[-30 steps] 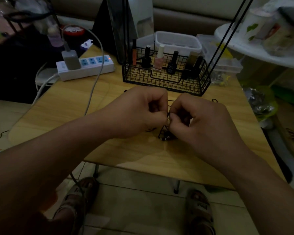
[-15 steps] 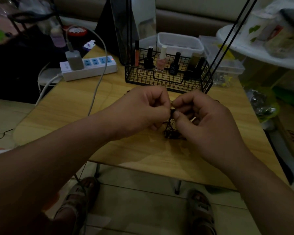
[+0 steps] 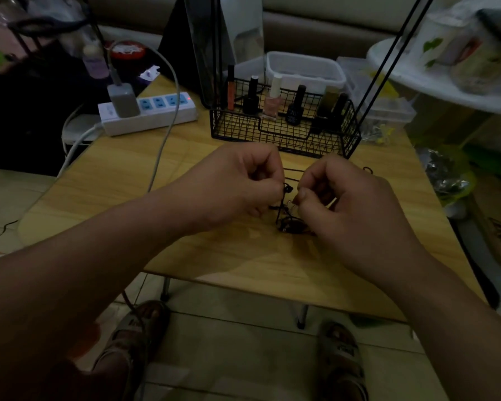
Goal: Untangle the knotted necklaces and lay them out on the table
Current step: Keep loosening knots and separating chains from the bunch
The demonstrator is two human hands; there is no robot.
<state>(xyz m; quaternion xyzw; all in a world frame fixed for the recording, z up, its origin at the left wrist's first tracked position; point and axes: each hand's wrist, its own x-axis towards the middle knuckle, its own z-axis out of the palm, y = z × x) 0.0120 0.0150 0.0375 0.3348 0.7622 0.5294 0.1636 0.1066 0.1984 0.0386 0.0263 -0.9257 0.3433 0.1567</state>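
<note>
Left hand (image 3: 235,183), right hand (image 3: 350,204) drawn apart, necklaces (image 3: 289,226) pinched, basket (image 3: 284,133) behind

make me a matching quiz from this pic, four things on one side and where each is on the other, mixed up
Things:
1. power strip
2. basket
3. necklaces
4. tub

Places:
a. pinched between left hand and right hand
b. behind the basket
c. far left of the table, charger plugged in
d. mid-table, holding polish bottles

Pairs: 1-c, 2-d, 3-a, 4-b
</note>
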